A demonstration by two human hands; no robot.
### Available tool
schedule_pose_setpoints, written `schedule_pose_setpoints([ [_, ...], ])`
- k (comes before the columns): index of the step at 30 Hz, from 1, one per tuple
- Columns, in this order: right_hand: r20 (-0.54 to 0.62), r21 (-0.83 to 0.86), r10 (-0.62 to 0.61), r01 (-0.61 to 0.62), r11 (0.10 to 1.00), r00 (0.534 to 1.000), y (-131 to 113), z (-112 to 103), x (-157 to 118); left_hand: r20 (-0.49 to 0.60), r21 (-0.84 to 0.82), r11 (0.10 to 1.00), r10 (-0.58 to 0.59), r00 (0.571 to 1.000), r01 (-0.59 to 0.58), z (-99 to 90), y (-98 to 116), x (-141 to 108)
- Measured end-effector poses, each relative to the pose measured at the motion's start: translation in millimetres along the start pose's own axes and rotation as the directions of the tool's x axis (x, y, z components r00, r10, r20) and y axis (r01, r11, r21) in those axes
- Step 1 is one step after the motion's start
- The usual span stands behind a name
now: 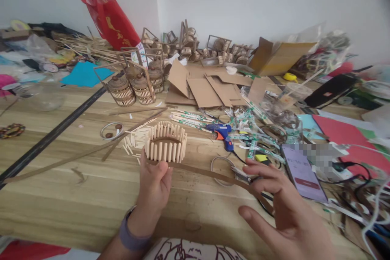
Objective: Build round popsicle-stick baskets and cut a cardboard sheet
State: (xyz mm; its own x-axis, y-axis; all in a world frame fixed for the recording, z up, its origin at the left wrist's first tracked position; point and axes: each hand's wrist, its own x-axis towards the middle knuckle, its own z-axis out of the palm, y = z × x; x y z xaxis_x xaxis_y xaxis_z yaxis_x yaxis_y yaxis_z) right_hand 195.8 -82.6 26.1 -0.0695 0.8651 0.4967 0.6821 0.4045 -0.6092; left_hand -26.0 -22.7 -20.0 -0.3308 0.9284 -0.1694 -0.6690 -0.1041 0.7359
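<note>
The left hand point(157, 185) holds a small round basket point(167, 152) made of short pale wooden sticks, which stand side by side like a fence; it is above the table point(76, 215), in the middle of the view and near the person's body. The fingers of this hand are closed on the lower part of the basket, and the thumb presses on a long brown strip point(204, 174) at its near side. The strip goes from there to the right, toward the right hand point(282, 203). In this hand the thumb and the fingers are well apart; the strip passes close to the fingers, but I cannot tell if they touch it. Just left of the basket lie loose sticks point(131, 142). To its right, a blue glue gun point(224, 133) lies on the table, and nearer to the right hand there are a pale ring point(212, 172) and a phone point(304, 180). Farther back stand several lidded baskets point(122, 91) with tall handles, beside flat cardboard pieces point(204, 91).
</note>
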Motion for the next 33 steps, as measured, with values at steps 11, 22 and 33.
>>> schedule_pose_setpoints([
  [11, -0.075, 0.175, 0.116, -0.101, 0.979, 0.990, -16, 2, 8, 0.225, -0.171, 0.959, -0.187, 0.956, 0.228, -9.1, -3, 4],
  [22, 0.001, 0.443, 0.229, -0.205, 0.873, 0.974, 4, 24, 32, 0.713, -0.254, 0.798, -0.228, 0.663, 0.547, -7.5, 3, 3],
  [33, 0.077, 0.517, 0.233, -0.238, 0.822, 0.969, 7, 37, 36, 0.691, -0.281, 0.742, -0.283, 0.665, 0.608, -6.6, 0, -5],
])
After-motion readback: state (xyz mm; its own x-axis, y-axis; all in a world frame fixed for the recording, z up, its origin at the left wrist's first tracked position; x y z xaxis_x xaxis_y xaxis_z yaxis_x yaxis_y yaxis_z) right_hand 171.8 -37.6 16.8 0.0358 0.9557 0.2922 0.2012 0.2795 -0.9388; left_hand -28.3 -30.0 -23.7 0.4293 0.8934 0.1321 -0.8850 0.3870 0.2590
